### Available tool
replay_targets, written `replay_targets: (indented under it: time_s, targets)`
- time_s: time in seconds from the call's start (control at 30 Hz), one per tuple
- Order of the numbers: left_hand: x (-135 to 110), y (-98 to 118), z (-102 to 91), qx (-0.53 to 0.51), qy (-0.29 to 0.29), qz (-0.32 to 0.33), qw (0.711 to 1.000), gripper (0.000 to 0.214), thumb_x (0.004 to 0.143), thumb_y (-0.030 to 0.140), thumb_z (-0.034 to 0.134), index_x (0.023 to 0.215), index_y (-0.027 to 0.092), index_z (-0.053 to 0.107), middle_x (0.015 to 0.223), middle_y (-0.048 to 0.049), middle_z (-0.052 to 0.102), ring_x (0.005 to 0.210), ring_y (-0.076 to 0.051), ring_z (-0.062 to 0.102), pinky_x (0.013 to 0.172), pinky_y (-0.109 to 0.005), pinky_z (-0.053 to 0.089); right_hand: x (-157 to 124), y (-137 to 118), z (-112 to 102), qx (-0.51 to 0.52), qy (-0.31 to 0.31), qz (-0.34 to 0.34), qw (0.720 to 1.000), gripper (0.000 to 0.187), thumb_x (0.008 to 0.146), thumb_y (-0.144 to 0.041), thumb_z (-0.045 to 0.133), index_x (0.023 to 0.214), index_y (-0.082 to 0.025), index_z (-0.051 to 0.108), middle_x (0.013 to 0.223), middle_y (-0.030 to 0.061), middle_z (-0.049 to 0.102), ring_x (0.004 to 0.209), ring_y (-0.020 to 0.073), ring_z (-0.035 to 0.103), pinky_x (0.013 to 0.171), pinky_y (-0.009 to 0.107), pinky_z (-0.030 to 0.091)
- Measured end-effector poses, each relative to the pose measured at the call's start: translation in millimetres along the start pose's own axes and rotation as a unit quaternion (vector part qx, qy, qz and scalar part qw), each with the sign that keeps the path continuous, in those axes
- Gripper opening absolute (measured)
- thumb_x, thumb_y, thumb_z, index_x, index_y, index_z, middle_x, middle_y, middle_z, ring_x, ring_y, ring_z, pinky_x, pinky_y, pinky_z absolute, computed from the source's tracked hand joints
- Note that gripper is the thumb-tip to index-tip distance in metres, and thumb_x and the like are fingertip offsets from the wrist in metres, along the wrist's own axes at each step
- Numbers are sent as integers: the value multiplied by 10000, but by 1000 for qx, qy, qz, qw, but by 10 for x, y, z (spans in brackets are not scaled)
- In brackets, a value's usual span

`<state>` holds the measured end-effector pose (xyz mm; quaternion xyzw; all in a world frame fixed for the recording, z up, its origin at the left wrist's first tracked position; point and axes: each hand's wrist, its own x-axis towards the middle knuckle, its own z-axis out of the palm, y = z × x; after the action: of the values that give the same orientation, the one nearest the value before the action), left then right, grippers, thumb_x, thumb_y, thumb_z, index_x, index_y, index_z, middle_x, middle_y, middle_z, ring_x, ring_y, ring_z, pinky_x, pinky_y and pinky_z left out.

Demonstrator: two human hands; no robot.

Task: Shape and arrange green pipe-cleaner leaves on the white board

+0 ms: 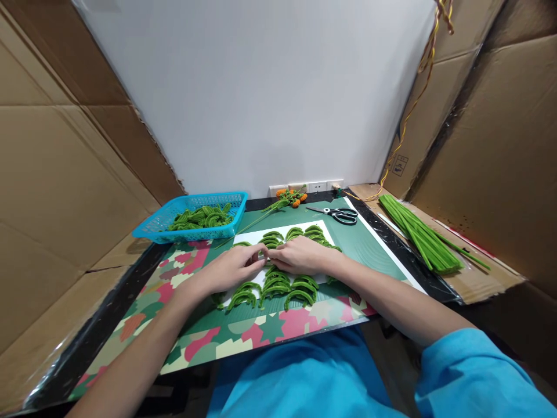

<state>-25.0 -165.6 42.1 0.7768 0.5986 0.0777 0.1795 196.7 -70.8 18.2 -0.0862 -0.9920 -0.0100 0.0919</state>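
My left hand and my right hand meet over a white sheet in the middle of the table. Their fingertips pinch together around a small green pipe-cleaner piece, mostly hidden by the fingers. Several bent green pipe-cleaner arcs lie in rows just in front of my hands, and more arcs lie behind them on the sheet.
A blue basket holding green bent pieces stands at the back left. Black scissors and an orange-flowered stem lie at the back. A bundle of straight green pipe cleaners rests at the right. Cardboard walls flank both sides.
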Motion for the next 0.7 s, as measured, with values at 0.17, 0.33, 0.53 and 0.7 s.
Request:
replay_targets:
  time_s: [0.17, 0.33, 0.53, 0.7]
  targets:
    - [-6, 4, 7, -6, 2, 0, 1000, 280, 1030, 443, 462, 1011, 217, 625, 792, -17, 649, 693, -184, 558, 630, -281, 329, 1, -17, -15, 2, -12, 6, 1000, 328, 1151, -348, 354, 1257, -171, 609, 998, 99, 770, 817, 210, 702, 666, 314, 328]
    - [-37, 49, 7, -15, 6, 5, 1000, 249, 1019, 411, 481, 963, 211, 618, 785, -14, 645, 688, -180, 553, 630, -283, 323, -18, -40, -11, 14, -17, 9, 1000, 309, 1145, -338, 378, 1233, -165, 618, 991, 96, 769, 814, 206, 704, 667, 310, 314]
    - [-82, 91, 31, -13, 13, 7, 1000, 247, 1024, 392, 476, 1008, 210, 642, 788, -16, 645, 688, -180, 544, 633, -290, 319, -39, -70, 34, 22, -23, 17, 999, 307, 1137, -325, 392, 1250, -163, 627, 1025, 105, 773, 823, 210, 707, 685, 305, 331]
    - [-93, 93, 60, -27, 6, 6, 1000, 230, 1013, 380, 493, 1012, 210, 648, 784, -20, 657, 691, -183, 558, 634, -292, 330, -44, -90, 49, 28, -26, 18, 999, 311, 1136, -323, 388, 1200, -161, 646, 988, 106, 774, 791, 207, 704, 671, 308, 316]
